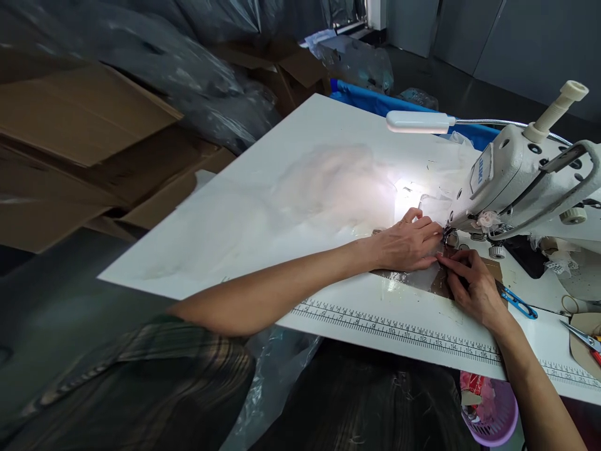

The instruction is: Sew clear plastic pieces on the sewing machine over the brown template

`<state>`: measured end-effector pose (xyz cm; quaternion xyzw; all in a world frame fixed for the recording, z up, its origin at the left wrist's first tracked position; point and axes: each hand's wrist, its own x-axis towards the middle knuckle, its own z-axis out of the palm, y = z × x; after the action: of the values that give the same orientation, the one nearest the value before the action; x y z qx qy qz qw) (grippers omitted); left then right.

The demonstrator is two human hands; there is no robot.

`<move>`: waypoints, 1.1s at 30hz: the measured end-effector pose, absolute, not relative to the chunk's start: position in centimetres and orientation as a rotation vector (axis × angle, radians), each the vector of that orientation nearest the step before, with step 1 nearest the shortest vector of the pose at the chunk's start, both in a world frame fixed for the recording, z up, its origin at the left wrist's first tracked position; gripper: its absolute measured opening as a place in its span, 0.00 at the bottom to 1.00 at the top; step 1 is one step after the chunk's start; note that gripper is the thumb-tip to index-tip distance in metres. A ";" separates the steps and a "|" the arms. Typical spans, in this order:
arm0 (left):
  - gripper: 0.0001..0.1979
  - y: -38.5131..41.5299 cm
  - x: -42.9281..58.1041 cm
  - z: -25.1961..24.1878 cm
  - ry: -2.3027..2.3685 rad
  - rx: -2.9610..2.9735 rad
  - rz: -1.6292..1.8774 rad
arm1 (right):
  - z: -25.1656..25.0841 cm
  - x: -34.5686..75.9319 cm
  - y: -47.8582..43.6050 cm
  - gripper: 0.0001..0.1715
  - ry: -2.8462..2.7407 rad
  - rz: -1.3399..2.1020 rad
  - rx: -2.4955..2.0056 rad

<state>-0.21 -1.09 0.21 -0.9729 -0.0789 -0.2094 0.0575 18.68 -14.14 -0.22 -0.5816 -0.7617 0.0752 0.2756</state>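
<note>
A white sewing machine (516,175) stands at the right, its presser foot (446,235) down near the fingertips. Thin, sheer whitish fabric (338,181) is spread across the white table and runs toward the needle area. My left hand (410,243) lies on the fabric beside the presser foot, fingers extended and pressing down, thumb apart from them. Just in front of the foot, my right hand (474,285) has thumb and fingers pinched together at what looks like the fabric's edge. Under both hands is a brown flat piece (441,282) with a clear, shiny covering.
Blue thread snips (516,302) lie right of my right hand, with scissors (582,335) farther right. A printed ruler (389,329) runs along the table's front edge. A lamp (417,122) shines from above. Cardboard boxes (84,113) stand left; a purple basket (502,426) sits below.
</note>
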 end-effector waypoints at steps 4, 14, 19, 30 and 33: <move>0.16 -1.0 -0.1 -0.2 -0.117 -2.979 -0.711 | -0.1 18.8 -14.1 0.22 -2.068 0.226 -1.573; 0.16 -1.0 -0.7 0.8 -0.104 -3.054 -0.584 | 0.1 18.5 -14.2 0.21 -2.092 0.158 -1.569; 0.16 -0.9 -0.7 0.4 -0.146 -3.047 -0.532 | 0.0 18.5 -14.2 0.22 -2.116 0.150 -1.597; 0.19 -1.2 -0.1 0.4 -0.329 -2.962 -0.510 | -0.1 18.2 -14.4 0.23 -2.112 0.125 -1.610; 0.20 -1.1 0.1 0.3 -0.386 -2.948 -0.501 | 0.0 18.2 -14.4 0.23 -2.113 0.115 -1.606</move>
<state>0.08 -1.10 0.33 -0.9758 -0.1278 -0.1658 0.0632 18.18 -14.38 -0.04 -0.5867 -0.7722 0.0419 0.2402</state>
